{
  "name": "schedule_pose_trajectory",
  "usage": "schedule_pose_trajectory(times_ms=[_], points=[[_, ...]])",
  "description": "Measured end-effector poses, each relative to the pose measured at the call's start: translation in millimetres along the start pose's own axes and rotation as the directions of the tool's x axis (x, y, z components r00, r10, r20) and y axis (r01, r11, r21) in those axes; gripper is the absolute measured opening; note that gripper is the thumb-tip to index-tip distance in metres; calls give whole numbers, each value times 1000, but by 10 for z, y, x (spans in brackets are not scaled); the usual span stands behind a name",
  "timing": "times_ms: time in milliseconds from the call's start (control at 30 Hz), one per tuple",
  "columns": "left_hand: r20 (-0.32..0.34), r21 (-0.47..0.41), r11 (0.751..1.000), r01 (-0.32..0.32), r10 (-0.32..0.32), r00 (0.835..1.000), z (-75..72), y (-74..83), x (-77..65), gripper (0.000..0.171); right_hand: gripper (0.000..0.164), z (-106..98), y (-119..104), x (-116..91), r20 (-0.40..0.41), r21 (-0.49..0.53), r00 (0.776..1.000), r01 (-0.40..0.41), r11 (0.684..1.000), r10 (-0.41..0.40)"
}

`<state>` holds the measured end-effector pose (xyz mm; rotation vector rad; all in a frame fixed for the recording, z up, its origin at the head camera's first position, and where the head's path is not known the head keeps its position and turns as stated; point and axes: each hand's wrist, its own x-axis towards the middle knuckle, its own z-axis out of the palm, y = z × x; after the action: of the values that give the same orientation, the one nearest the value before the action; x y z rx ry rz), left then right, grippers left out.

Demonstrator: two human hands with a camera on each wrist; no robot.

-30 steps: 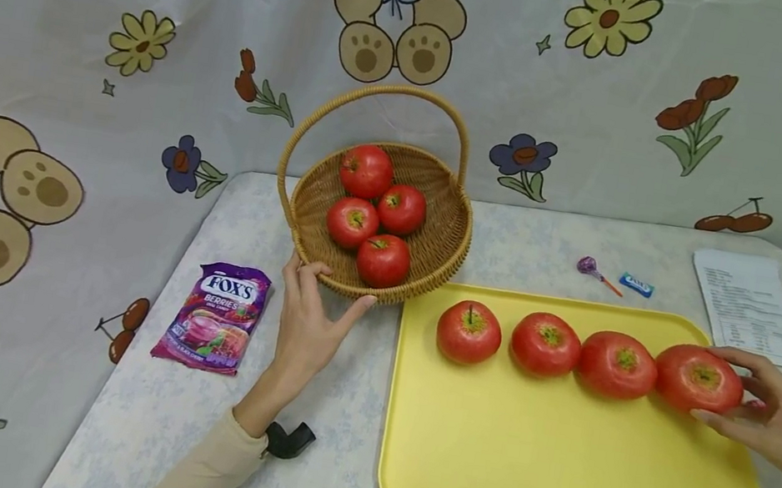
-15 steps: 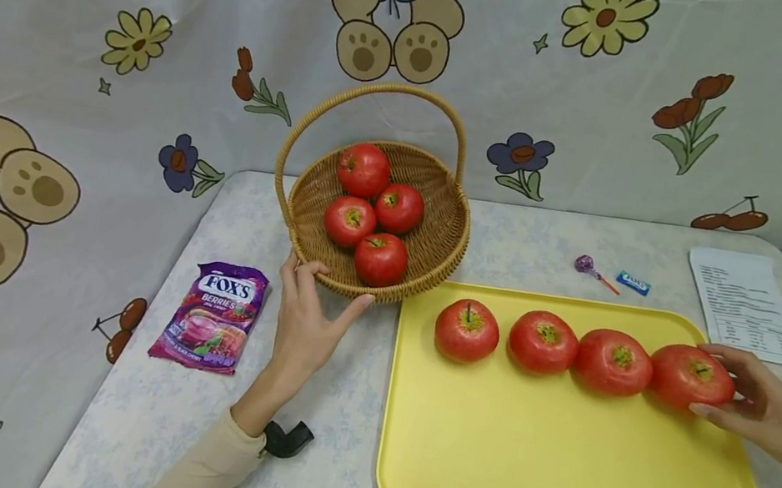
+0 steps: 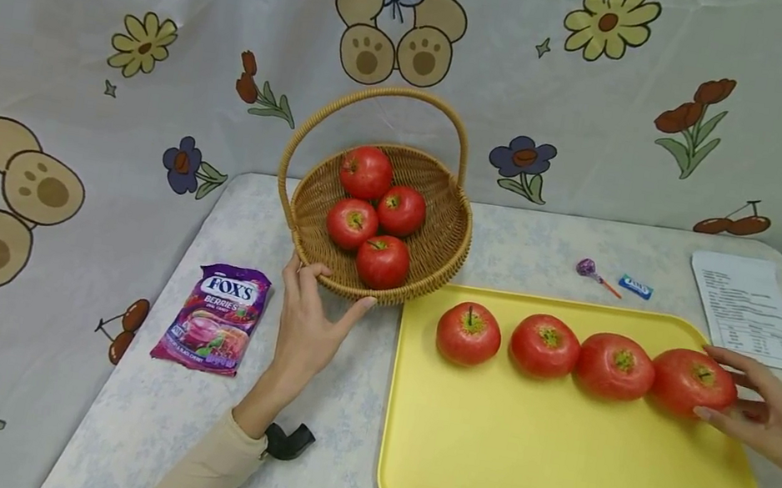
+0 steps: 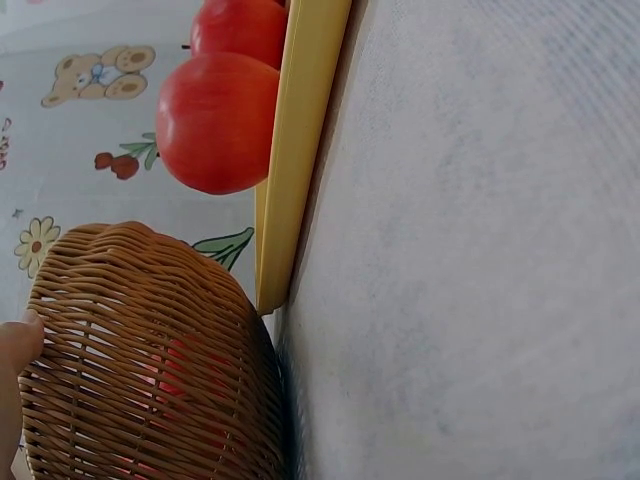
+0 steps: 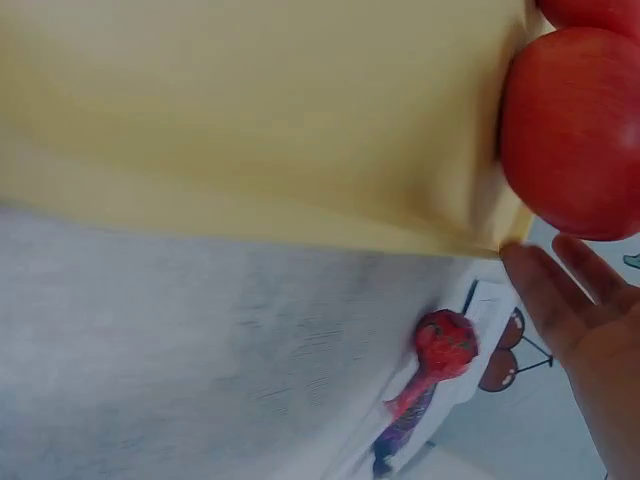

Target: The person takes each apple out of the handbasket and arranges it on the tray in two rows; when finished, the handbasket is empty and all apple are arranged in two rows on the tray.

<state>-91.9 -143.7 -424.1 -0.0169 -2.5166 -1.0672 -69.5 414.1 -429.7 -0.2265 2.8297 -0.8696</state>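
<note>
Left hand (image 3: pixel 305 332) grips basket (image 3: pixel 443 226) at its near-left rim, thumb spread right. Right hand (image 3: pixel 775 415) part-open around rightmost apple (image 3: pixel 688 385), far right on yellow tray (image 3: pixel 554 471); can't tell if gripping or just touching. Go light: it abuts its left neighbour (image 3: pixel 611 367), so pushing left likely shifts the row. Even thumb-finger pressure; don't tip the basket.

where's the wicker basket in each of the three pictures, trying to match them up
Head: the wicker basket is left of and above centre, left hand at its rim.
Left wrist: wicker basket at lower left, its woven outside showing.
Right wrist: not in it.
Shared landmark: the yellow tray.
</note>
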Motion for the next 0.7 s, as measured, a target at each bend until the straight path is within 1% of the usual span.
schedule_pose_trajectory(times_ms=[100, 167, 200, 267, 367, 400, 433, 533, 600, 700], points=[[-1, 0, 1000, 0, 0, 1000, 5, -6, -8, 70, 89, -80, -135, 25, -20, -40, 1000, 4, 999, -4], [-4, 1, 1000, -4, 4, 1000, 6, -6, -7, 70, 90, -136, -248, 60, -49, -57, 998, 24, 998, -27], [-5, 1, 1000, -6, 6, 1000, 6, -8, -6, 70, 91, -160, -307, 81, -69, -68, 996, 52, 996, -57], [-7, 5, 1000, -8, 8, 1000, 7, -10, -5, 70, 91, -183, -438, 142, -117, -78, 981, 144, 986, -153], [-4, 3, 1000, -1, 1, 1000, 4, -14, -13, 70, 88, -188, -712, 270, -150, -99, 943, 286, 953, -299], [-4, 4, 1000, 1, -1, 1000, 3, -17, -15, 70, 86, -180, -823, 321, -149, -105, 931, 320, 942, -333], [-3, 6, 1000, 4, -4, 1000, 1, -19, -17, 70, 84, -172, -941, 372, -141, -102, 925, 342, 934, -354], [-1, 4, 1000, 9, -9, 1000, -4, -18, -18, 70, 78, -151, -1297, 525, -88, -83, 921, 374, 924, -380], [-1, 2, 1000, 7, -7, 1000, -5, -15, -12, 70, 75, -126, -1505, 638, -54, -67, 912, 404, 912, -407], [2, -4, 1000, 0, 0, 1000, 2, -8, 1, 70, 71, -57, -1767, 833, -10, -45, 881, 472, 881, -473]])
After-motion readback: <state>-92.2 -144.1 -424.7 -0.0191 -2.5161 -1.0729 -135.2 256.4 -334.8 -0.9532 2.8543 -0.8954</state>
